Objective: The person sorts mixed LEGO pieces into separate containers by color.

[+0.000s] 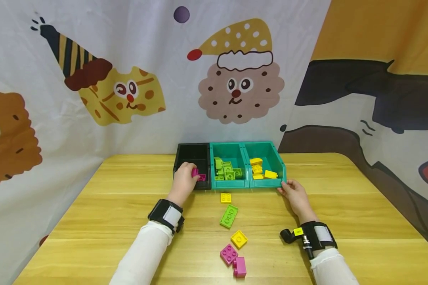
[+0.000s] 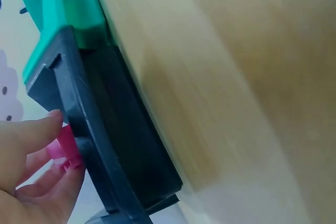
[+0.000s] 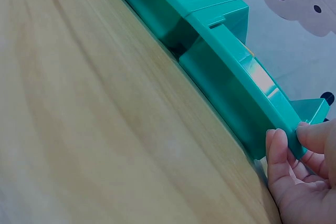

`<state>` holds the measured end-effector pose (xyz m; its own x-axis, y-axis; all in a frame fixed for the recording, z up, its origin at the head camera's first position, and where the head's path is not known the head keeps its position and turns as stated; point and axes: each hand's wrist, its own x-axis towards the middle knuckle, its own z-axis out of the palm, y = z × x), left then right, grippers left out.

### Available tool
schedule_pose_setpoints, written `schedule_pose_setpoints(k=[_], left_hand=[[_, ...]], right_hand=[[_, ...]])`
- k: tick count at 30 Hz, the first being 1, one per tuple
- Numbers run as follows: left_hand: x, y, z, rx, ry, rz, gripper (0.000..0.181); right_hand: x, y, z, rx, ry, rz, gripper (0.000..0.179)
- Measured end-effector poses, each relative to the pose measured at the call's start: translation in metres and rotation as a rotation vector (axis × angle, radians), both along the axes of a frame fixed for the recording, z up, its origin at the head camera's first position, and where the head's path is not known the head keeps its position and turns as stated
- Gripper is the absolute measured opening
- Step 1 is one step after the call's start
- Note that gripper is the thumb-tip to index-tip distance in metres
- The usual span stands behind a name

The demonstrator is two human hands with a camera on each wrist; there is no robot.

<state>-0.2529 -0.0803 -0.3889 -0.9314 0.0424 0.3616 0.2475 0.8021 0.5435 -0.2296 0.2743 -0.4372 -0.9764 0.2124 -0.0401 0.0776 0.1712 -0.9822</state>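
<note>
My left hand [image 1: 184, 180] reaches over the front wall of the black bin [image 1: 194, 152]. Its thumb and fingers pinch a pink building block [image 2: 66, 147], partly hidden by them. Another pink block [image 1: 201, 177] lies in that bin beside the fingers. My right hand [image 1: 295, 196] grips the front right corner of the right teal bin [image 1: 279, 158], thumb on the inner side and fingers below in the right wrist view. Yellow blocks [image 1: 257, 169] lie in this bin. Green blocks [image 1: 229, 174] are heaped in the middle teal bin [image 1: 228, 148].
On the wooden table [image 1: 128, 237], before the bins, lie a yellow block [image 1: 226, 198], a long green block [image 1: 229, 216] and a second yellow block [image 1: 239, 239]. Nearer still are two pink blocks [image 1: 229, 254] close together. A printed cloth [image 1: 146, 134] hangs behind the bins.
</note>
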Motion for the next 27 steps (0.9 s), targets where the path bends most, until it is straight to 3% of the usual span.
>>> schedule_pose_setpoints(k=[14, 27], left_hand=[[-0.014, -0.001, -0.002, -0.115, 0.019, -0.015, 0.030], [-0.026, 0.010, -0.008, -0.264, 0.020, -0.115, 0.016]], right_hand=[[-0.001, 0.000, 0.000, -0.008, -0.018, -0.010, 0.030], [-0.001, 0.002, -0.003, -0.017, -0.003, -0.006, 0.031]])
